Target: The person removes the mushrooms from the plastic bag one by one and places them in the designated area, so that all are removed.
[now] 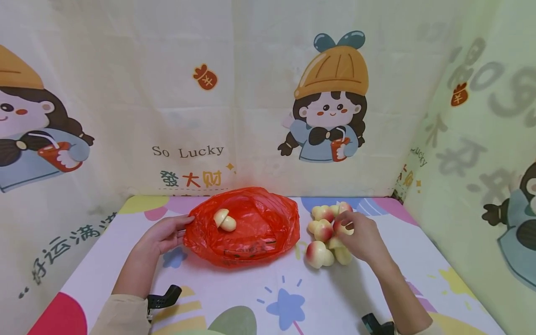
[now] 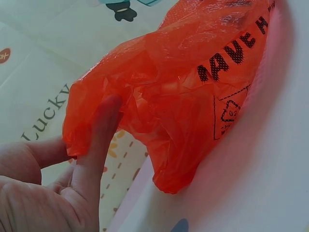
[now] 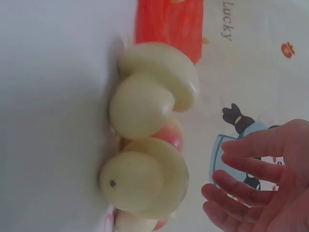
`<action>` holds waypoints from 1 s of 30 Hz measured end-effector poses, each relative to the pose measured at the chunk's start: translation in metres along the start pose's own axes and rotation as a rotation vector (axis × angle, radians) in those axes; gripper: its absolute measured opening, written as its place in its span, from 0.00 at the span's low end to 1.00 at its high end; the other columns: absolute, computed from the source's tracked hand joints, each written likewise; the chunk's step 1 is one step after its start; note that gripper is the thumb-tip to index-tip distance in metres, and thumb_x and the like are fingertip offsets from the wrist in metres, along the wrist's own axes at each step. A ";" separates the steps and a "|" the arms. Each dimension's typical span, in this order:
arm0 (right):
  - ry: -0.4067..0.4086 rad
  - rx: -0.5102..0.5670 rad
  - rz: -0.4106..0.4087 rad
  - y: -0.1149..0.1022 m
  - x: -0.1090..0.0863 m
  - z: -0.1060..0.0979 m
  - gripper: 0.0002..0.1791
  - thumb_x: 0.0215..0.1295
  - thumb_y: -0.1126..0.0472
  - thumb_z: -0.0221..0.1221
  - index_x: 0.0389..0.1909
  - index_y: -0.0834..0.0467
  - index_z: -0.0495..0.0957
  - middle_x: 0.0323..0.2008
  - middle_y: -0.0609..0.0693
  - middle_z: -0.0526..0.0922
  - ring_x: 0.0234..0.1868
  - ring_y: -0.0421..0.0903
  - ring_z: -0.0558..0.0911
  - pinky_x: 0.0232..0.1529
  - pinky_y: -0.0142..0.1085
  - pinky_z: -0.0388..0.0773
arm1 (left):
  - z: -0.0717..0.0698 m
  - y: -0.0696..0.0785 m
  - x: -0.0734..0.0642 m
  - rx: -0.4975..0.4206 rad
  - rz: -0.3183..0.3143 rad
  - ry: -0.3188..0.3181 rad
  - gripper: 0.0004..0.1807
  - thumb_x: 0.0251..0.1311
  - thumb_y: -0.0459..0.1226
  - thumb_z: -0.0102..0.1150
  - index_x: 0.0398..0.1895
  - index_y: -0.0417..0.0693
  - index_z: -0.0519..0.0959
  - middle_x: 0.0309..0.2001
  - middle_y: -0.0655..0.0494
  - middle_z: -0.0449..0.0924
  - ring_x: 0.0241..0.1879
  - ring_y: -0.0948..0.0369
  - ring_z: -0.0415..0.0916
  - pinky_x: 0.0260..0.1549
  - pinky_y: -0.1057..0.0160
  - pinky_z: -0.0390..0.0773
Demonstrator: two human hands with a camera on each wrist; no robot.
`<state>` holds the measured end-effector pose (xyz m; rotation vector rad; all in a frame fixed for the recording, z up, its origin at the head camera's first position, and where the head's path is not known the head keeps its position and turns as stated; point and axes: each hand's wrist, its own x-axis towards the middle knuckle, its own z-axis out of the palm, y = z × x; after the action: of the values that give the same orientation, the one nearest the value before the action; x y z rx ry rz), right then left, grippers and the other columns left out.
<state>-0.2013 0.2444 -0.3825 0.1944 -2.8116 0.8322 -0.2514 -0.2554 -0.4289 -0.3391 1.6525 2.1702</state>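
Observation:
A red plastic bag (image 1: 243, 251) lies on the table, its mouth spread wide. My left hand (image 1: 163, 235) pinches the bag's left rim; in the left wrist view one finger (image 2: 107, 113) shows through the thin plastic. One cream mushroom (image 1: 225, 220), apparently a toy, lies in the bag's mouth. To the bag's right, several similar mushrooms (image 1: 320, 255) are clustered, some with reddish caps. Over that cluster is my right hand (image 1: 364, 237). The right wrist view shows its fingers (image 3: 241, 188) spread and apart from the pale mushrooms (image 3: 145, 104), holding nothing.
The table (image 1: 268, 288) has a white cover with colourful prints. Printed cloth walls (image 1: 259, 116) stand behind it and at both sides. A black wrist device (image 1: 165, 298) is worn on the left arm, another (image 1: 378, 324) on the right.

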 end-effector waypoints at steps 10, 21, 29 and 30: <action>-0.029 0.135 0.015 -0.016 -0.001 0.014 0.18 0.65 0.64 0.69 0.55 0.59 0.82 0.49 0.58 0.86 0.48 0.55 0.85 0.41 0.41 0.89 | 0.001 0.001 -0.002 -0.011 -0.001 -0.008 0.35 0.76 0.40 0.58 0.80 0.41 0.59 0.44 0.57 0.87 0.43 0.59 0.88 0.50 0.57 0.88; -0.028 0.205 -0.056 -0.035 0.012 0.020 0.16 0.64 0.63 0.70 0.52 0.57 0.84 0.47 0.54 0.87 0.48 0.53 0.85 0.49 0.45 0.88 | 0.002 0.003 -0.003 -0.010 0.000 -0.014 0.35 0.76 0.40 0.58 0.80 0.41 0.59 0.43 0.57 0.87 0.43 0.59 0.89 0.49 0.57 0.89; -0.052 0.246 -0.027 -0.053 0.021 0.026 0.17 0.64 0.62 0.69 0.54 0.55 0.83 0.49 0.54 0.86 0.50 0.52 0.85 0.50 0.45 0.89 | 0.003 0.003 -0.002 -0.004 0.005 -0.015 0.36 0.76 0.40 0.58 0.81 0.40 0.57 0.43 0.57 0.87 0.42 0.60 0.88 0.49 0.58 0.89; -0.054 0.248 -0.019 -0.055 0.023 0.027 0.17 0.65 0.62 0.69 0.54 0.54 0.83 0.49 0.54 0.86 0.50 0.52 0.85 0.51 0.45 0.89 | 0.003 0.003 -0.003 -0.004 0.006 -0.016 0.36 0.76 0.40 0.58 0.81 0.40 0.57 0.43 0.57 0.87 0.42 0.60 0.88 0.49 0.58 0.89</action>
<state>-0.2172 0.1820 -0.3703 0.2840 -2.7430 1.1871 -0.2501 -0.2533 -0.4247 -0.3173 1.6426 2.1754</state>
